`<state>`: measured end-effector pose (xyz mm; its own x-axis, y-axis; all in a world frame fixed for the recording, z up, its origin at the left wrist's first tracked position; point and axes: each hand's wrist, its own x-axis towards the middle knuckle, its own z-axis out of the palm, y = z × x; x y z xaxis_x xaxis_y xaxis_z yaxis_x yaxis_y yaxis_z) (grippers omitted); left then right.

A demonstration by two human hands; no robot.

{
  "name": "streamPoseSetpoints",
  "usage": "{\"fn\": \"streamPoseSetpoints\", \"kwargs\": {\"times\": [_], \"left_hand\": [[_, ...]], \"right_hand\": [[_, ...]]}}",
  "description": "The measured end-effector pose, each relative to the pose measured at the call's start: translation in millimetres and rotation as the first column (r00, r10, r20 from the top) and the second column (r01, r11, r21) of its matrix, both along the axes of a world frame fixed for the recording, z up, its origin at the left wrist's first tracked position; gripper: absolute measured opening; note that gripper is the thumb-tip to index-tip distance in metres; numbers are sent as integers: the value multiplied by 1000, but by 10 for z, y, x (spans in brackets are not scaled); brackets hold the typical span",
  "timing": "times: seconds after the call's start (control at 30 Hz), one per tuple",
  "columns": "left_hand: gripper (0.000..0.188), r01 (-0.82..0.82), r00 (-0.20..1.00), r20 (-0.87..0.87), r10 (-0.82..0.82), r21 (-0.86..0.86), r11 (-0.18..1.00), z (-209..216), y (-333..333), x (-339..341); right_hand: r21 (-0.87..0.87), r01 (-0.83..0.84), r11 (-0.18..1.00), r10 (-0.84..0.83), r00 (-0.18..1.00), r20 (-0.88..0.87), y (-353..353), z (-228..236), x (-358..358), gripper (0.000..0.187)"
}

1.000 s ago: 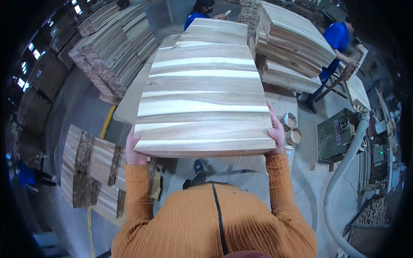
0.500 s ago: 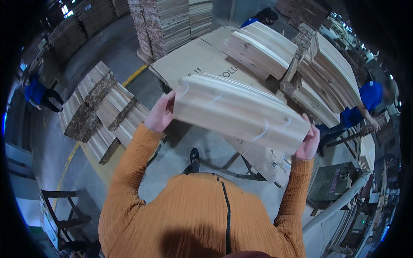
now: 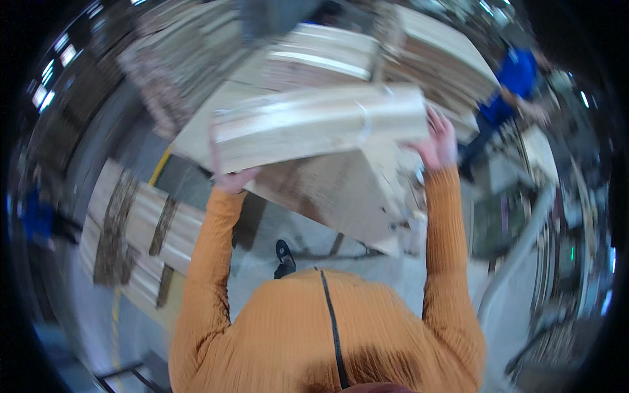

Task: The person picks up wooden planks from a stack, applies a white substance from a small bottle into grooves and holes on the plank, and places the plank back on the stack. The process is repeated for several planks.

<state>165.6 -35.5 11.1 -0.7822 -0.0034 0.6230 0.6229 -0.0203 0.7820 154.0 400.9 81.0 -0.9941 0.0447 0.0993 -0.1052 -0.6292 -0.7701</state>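
Note:
In front of me I hold a long, pale wooden board (image 3: pixel 321 128), raised over the table and slightly blurred. Its grain runs lengthwise, and a light curved mark shows toward its right end. My left hand (image 3: pixel 234 178) is closed around the lower left corner, its fingers partly hidden by the wood. At the right end my right hand (image 3: pixel 440 141) grips the edge, with the thumb low and the fingers at the side. Whether the wood is one piece or several thin layers I cannot tell.
A cardboard-covered table (image 3: pixel 314 190) lies beneath the board. Board stacks stand on its far side, one in the middle (image 3: pixel 321 56) and one at right (image 3: pixel 439 52). More boards (image 3: pixel 141 216) lie at left. A blue-shirted person (image 3: pixel 517 75) stands at right; a grey hose (image 3: pixel 524 242) runs nearby.
The board has swung from sloping down rightward to rising slightly rightward, and it sits farther up and left. Both hands moved with it. My view has turned, shifting the surroundings.

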Motion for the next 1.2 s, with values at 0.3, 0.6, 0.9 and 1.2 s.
{"fn": "streamPoseSetpoints", "kwargs": {"times": [0.3, 0.6, 0.9, 1.2], "left_hand": [[90, -231, 929, -275, 248, 91, 969, -175, 520, 94], [110, -413, 881, -349, 318, -241, 878, 338, 566, 355], [113, -553, 799, -399, 450, -191, 811, 588, 516, 173], [116, -586, 772, -427, 471, -192, 787, 645, 436, 29]], "right_hand": [[905, 402, 139, -492, 821, -289, 1517, -1020, 704, 17], [738, -296, -606, -562, 816, -134, 1069, -1562, 859, 23], [728, -385, -568, -610, 790, -58, 1012, -1539, 861, 18], [789, -298, -537, -611, 782, -120, 881, -1662, 789, 15]]}}
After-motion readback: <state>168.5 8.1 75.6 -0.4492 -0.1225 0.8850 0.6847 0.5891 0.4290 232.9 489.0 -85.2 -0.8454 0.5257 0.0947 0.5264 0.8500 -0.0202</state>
